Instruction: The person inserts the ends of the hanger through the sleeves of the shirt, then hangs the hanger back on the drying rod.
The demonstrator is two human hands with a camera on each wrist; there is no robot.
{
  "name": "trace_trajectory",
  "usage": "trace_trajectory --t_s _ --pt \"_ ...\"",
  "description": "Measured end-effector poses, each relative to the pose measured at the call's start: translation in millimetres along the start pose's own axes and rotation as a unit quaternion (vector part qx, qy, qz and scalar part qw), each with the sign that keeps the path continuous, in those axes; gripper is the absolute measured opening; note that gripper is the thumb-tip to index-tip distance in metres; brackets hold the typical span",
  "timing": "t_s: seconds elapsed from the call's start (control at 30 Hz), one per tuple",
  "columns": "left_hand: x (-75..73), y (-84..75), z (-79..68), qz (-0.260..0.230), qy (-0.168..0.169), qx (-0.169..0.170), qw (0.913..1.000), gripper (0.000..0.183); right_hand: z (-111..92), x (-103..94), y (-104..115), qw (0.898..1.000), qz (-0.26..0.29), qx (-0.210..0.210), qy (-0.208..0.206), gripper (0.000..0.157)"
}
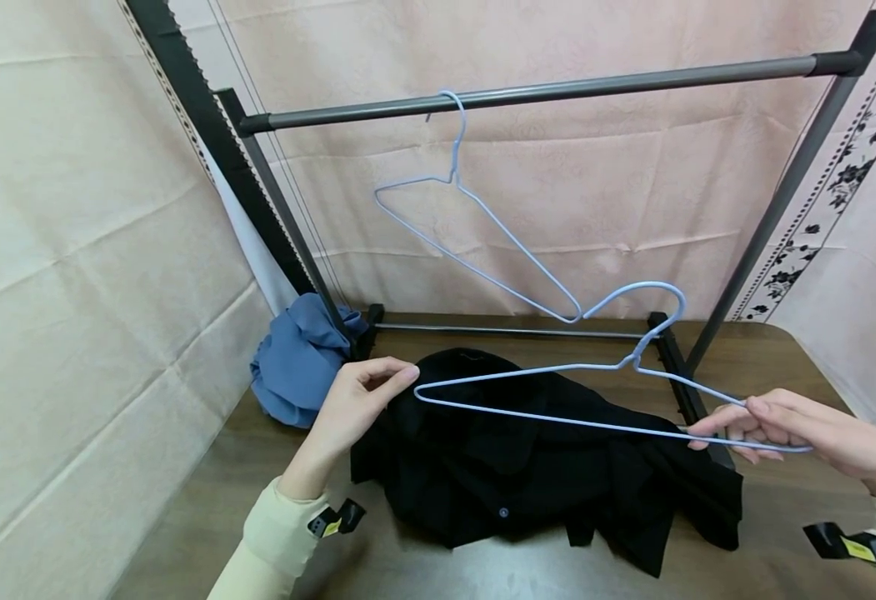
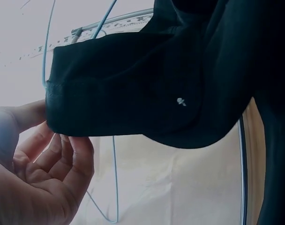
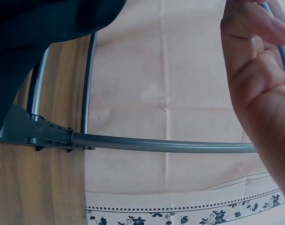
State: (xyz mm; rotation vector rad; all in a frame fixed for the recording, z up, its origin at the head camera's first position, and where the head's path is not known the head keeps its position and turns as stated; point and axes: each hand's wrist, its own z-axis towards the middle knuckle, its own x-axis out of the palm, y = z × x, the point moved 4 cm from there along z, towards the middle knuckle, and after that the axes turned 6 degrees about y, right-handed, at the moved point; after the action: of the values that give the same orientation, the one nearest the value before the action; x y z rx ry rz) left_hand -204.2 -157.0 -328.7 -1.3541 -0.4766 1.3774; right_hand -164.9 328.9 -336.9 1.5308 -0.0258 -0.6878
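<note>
A black shirt point(image 1: 483, 467) with a button lies bunched over the table, its upper part raised. My left hand point(image 1: 358, 404) pinches the shirt's edge at the upper left between thumb and fingers; in the left wrist view the left hand point(image 2: 48, 173) grips a corner of the black cloth point(image 2: 119, 93). My right hand point(image 1: 790, 425) holds a light blue wire hanger point(image 1: 528, 413) by its right end, with the hook upward. The hanger is in front of the shirt, its left tip near my left fingertips. In the right wrist view the right hand point(image 3: 259, 70) is partly cut off.
A dark metal rack point(image 1: 595, 87) stands behind the shirt. Another light blue hanger point(image 1: 493, 217) hangs from its bar. A crumpled blue cloth point(image 1: 295, 362) lies at the rack's left foot on the wooden table point(image 1: 775, 358). Pale cloth curtains point(image 1: 708, 192) surround the back and sides.
</note>
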Motion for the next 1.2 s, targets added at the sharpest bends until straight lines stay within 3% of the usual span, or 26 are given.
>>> trace_trajectory --t_s 0.23,0.5,0.77,1.0,1.2 --pt "0.4 -0.2 -3.0 0.026 0.010 -0.012 0.9995 0.020 0.0 0.6 -4.9 0.997 -0.017 0.057 -0.040 0.060" --pt "2.1 -3.5 -1.6 0.079 -0.013 0.028 0.9964 0.017 5.3 0.5 -10.3 0.996 -0.030 0.070 -0.049 0.059" --pt "5.8 -1.6 -1.8 0.088 -0.028 0.030 0.9952 0.018 10.3 5.6 -17.7 0.995 -0.020 0.073 -0.063 0.059" --pt "9.6 -9.6 -1.6 0.153 -0.081 0.077 0.9818 0.014 15.0 6.4 -22.8 0.996 0.001 0.075 -0.058 0.059" --pt "15.9 -16.6 0.1 0.163 -0.098 0.114 0.9751 0.010 22.0 10.6 -28.3 0.996 0.014 0.059 -0.061 0.057"
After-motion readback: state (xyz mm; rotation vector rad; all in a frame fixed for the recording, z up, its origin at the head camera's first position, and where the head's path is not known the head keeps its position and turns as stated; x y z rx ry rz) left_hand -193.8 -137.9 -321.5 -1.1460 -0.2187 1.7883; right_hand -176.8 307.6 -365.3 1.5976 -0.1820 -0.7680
